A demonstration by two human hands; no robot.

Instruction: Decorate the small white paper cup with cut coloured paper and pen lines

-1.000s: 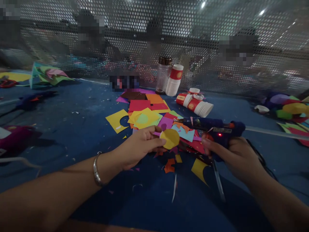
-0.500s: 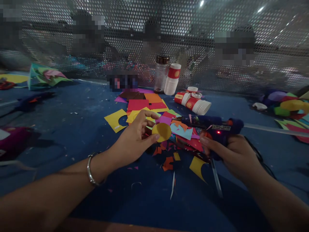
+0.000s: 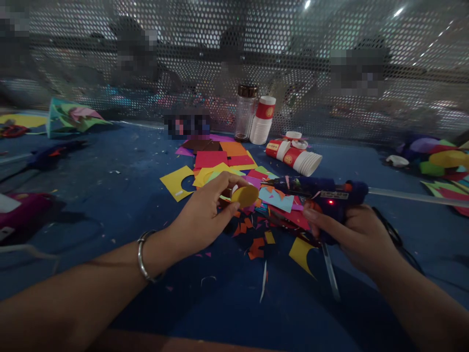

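My left hand (image 3: 205, 212) pinches a round yellow paper disc (image 3: 245, 195) between thumb and fingers, holding it tilted above a heap of coloured paper scraps (image 3: 256, 230). A metal bangle circles that wrist. My right hand (image 3: 351, 232) grips a dark blue hot glue gun (image 3: 318, 190) with a red light lit; its nozzle points left toward the disc, a short gap apart. A glue stick juts out of the gun's back to the right.
Coloured paper sheets (image 3: 216, 161) lie on the blue table (image 3: 110, 195). A clear jar (image 3: 246, 113) and stacked paper cups (image 3: 263, 122) stand at the back; more cups (image 3: 296, 157) lie on their side. A perforated metal screen (image 3: 234, 58) closes off the far edge. Another glue gun (image 3: 51, 154) lies at left.
My left hand lifted the yellow disc up and slightly left, turning it from face-on to more edge-on. The right hand with the glue gun barely moved.
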